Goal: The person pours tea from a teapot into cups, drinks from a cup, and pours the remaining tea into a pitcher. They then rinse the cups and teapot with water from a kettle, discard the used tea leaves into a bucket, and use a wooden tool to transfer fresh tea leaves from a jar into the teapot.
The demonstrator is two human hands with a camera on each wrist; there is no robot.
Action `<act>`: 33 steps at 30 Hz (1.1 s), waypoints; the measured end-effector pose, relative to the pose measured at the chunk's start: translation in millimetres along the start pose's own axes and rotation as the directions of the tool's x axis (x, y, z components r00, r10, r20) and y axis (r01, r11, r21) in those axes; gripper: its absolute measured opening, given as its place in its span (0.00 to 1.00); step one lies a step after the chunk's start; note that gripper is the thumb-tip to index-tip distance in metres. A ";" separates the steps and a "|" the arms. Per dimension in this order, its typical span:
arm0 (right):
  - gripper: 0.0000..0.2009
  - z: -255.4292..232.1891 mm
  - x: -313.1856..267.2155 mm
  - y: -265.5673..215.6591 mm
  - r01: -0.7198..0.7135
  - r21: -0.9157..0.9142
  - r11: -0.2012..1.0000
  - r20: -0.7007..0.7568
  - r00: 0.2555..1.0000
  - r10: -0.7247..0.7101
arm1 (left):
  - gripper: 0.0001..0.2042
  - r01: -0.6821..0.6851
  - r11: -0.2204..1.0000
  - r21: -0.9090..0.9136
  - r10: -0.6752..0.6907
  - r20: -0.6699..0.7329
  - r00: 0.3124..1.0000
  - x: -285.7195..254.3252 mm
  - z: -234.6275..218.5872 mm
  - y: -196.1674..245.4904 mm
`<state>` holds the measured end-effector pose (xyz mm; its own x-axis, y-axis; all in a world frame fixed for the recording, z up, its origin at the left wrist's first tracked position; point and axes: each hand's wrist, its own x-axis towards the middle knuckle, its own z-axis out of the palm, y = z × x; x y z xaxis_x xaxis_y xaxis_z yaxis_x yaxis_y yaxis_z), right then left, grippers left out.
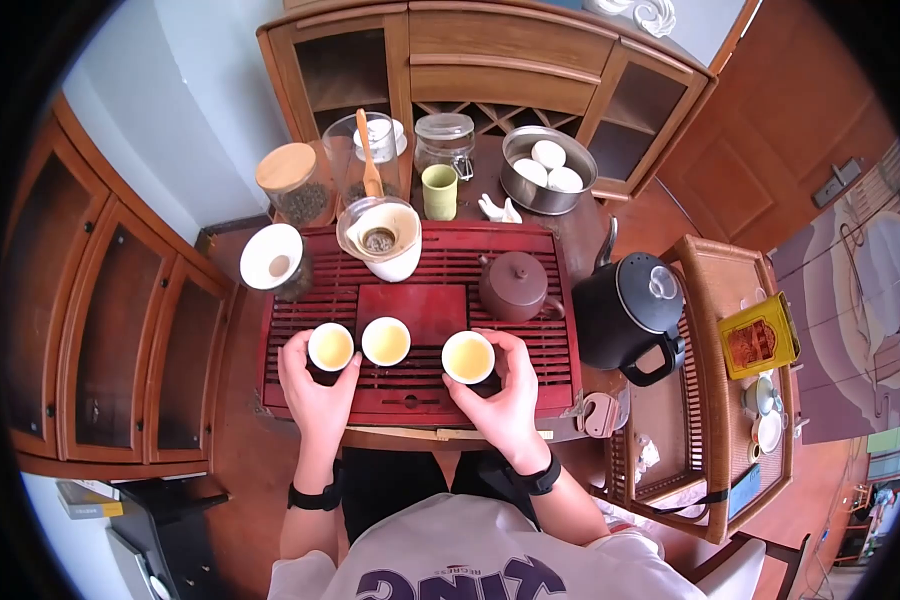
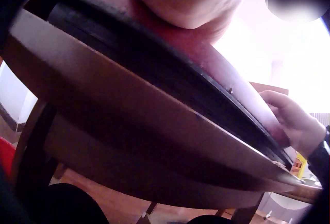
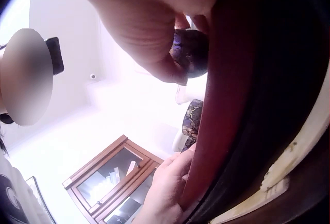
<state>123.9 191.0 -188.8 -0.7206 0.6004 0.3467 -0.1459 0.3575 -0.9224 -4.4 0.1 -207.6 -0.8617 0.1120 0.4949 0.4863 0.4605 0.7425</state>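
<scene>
Three small teacups of pale yellow tea stand near the front of a red slatted tea tray (image 1: 420,405). My left hand (image 1: 317,390) grips the left teacup (image 1: 331,346), thumb on one side and fingers on the other. With thumb and fingers around its sides, my right hand (image 1: 502,385) holds the right teacup (image 1: 468,356). The middle teacup (image 1: 386,341) stands untouched, closer to the left one. In the right wrist view, the teacup (image 3: 191,54) in my right hand shows a dark patterned outside. My left hand's cup is hidden in the left wrist view.
Behind the cups are a brown clay teapot (image 1: 517,285) and a white strainer cup (image 1: 394,255). A black kettle (image 1: 630,310) stands right of the tray. Glass jars (image 1: 300,200) and a steel pot (image 1: 548,200) line the back. A wicker cart (image 1: 705,400) is at the right.
</scene>
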 end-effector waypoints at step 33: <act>0.29 -5.4 -5.1 3.2 -0.040 0.269 0.962 0.022 0.999 0.035 | 0.31 -0.051 0.992 0.113 0.042 0.085 0.995 0.0 -8.4 6.4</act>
<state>130.7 193.0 -192.6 -0.7398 0.5970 0.3103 -0.2943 0.1275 -0.9472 -0.1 -4.4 -199.1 -0.8498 0.2058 0.4853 0.5105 0.5508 0.6604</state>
